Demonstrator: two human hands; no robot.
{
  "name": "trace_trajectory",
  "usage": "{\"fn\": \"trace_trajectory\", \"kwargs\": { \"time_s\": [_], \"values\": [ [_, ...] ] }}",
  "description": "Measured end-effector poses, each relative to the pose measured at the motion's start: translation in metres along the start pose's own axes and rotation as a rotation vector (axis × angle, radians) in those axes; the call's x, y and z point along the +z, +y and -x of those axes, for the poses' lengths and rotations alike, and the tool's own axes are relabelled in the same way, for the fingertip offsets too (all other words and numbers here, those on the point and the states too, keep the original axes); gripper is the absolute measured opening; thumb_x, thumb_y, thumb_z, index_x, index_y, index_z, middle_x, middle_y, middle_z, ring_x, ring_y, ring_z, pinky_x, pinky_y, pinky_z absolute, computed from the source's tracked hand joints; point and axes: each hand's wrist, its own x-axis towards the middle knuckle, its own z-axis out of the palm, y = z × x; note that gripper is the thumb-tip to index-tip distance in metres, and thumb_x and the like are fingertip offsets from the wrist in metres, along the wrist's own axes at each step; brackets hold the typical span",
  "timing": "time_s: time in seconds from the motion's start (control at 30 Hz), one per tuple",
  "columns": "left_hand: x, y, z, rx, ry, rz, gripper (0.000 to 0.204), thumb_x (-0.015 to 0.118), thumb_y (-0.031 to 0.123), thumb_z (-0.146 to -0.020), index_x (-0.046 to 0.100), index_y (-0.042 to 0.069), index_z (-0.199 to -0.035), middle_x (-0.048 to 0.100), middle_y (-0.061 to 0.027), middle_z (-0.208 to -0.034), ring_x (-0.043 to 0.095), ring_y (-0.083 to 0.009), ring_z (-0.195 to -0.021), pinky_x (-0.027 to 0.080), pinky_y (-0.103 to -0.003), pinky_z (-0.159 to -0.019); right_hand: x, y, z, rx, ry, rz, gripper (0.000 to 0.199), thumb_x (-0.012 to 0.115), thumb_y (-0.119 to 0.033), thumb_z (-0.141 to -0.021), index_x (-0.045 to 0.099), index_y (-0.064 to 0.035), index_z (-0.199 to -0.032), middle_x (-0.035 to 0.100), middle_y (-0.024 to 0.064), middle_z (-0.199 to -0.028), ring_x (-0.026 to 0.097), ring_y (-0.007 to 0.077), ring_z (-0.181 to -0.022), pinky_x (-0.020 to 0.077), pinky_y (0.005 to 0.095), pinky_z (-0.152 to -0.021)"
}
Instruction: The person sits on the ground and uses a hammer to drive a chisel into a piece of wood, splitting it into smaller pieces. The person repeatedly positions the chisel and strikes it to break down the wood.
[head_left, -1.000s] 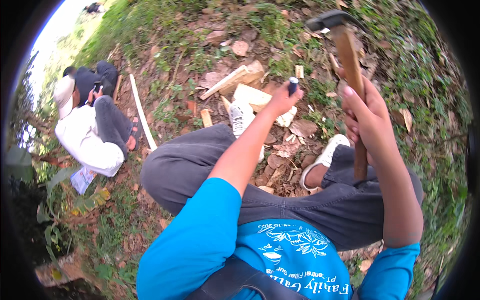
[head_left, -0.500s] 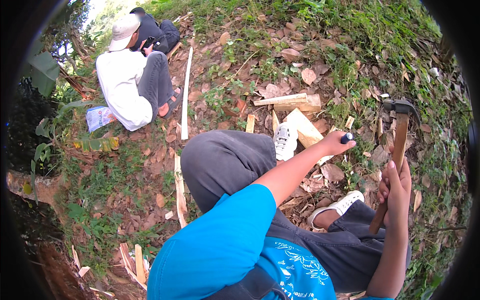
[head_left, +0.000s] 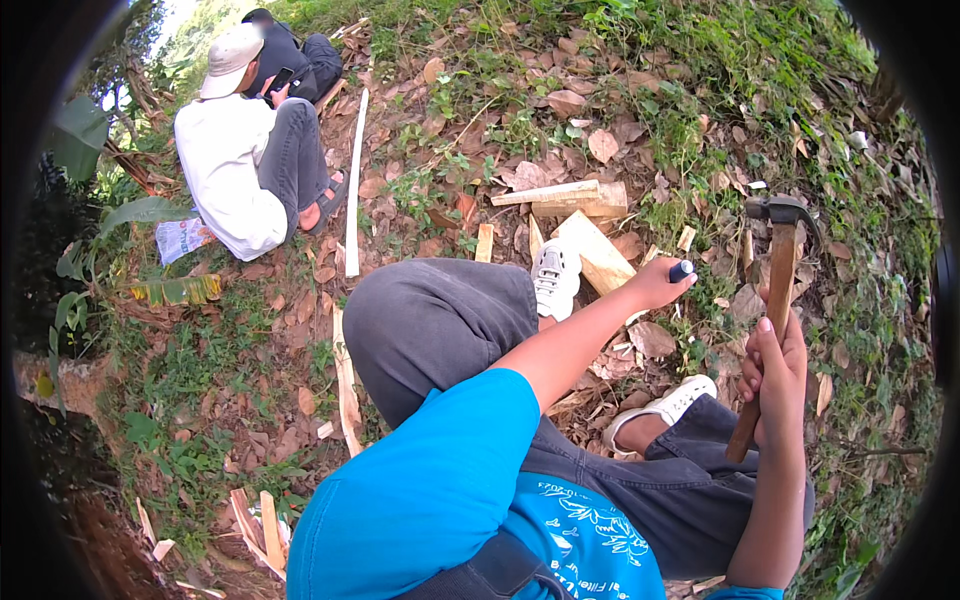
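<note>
My right hand (head_left: 776, 375) is closed around the wooden handle of a claw hammer (head_left: 783, 258), which it holds upright with the dark metal head at the top. To its left, my left hand (head_left: 655, 285) is wrapped round a dark blue handle (head_left: 681, 271); only its rounded end shows, and the rest of that tool is hidden by the fist. Just behind the left hand, a pale wooden block (head_left: 594, 250) lies tilted on the ground beside my white shoe (head_left: 556, 278). The hammer head and the blue handle are apart.
Beyond the block lie a split log (head_left: 590, 200) and a wooden wedge (head_left: 545, 194). A long pale strip (head_left: 356, 190) lies left of them. Two people sit at the back left, one in a white shirt (head_left: 228, 175). Wood offcuts (head_left: 270, 530) lie at the lower left among leaves.
The whole view has shifted a little, so everything appears slightly farther left. Both hands keep their holds on the hammer and the blue handle.
</note>
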Motion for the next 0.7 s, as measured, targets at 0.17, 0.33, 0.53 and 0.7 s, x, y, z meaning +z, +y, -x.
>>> {"fn": "trace_trajectory", "kwargs": {
  "time_s": [0.17, 0.33, 0.53, 0.7],
  "values": [
    [0.004, 0.001, 0.0, 0.009, -0.017, 0.011, 0.039, 0.066, 0.037, -0.097, 0.057, 0.002, -0.082, 0.055, -0.0102, -0.072, 0.052, -0.0215, -0.07, 0.045, -0.039, -0.07, 0.001, -0.001, 0.001, 0.007, 0.012, 0.006, 0.044, 0.052, -0.021, -0.106, 0.043, -0.0074, -0.147, 0.041, -0.0061, -0.073, 0.036, -0.0005, -0.047, 0.034, 0.0179, -0.04],
    [0.006, -0.008, -0.004, -0.038, -0.011, 0.029, 0.034, 0.069, 0.036, -0.097, 0.063, 0.004, -0.087, 0.058, -0.003, -0.073, 0.053, -0.0146, -0.072, 0.046, -0.034, -0.07, -0.002, 0.003, -0.005, 0.034, 0.035, 0.024, 0.043, 0.053, -0.021, -0.106, 0.044, -0.0086, -0.146, 0.042, -0.0066, -0.074, 0.036, -0.0009, -0.047, 0.0333, 0.0177, -0.04],
    [0.007, -0.007, -0.015, -0.194, -0.139, 0.213, 0.042, 0.072, 0.036, -0.096, 0.063, 0.003, -0.072, 0.058, 0.0024, -0.064, 0.053, -0.0069, -0.06, 0.044, -0.027, -0.057, -0.015, 0.041, -0.026, -0.029, 0.003, 0.228, 0.039, 0.054, -0.019, -0.105, 0.047, -0.008, -0.141, 0.045, -0.0068, -0.077, 0.038, -0.0008, -0.051, 0.0343, 0.0174, -0.043],
    [0.006, -0.015, -0.025, -0.196, -0.137, 0.118, 0.04, 0.072, 0.042, -0.095, 0.065, 0.006, -0.078, 0.059, 0.0028, -0.062, 0.057, -0.0069, -0.056, 0.045, -0.026, -0.053, -0.024, 0.078, -0.038, -0.14, 0.025, 0.517, 0.037, 0.06, -0.023, -0.099, 0.058, 0.0003, -0.127, 0.064, 0.0121, -0.088, 0.063, 0.0208, -0.076, 0.0497, 0.039, -0.07]
  ]
}}
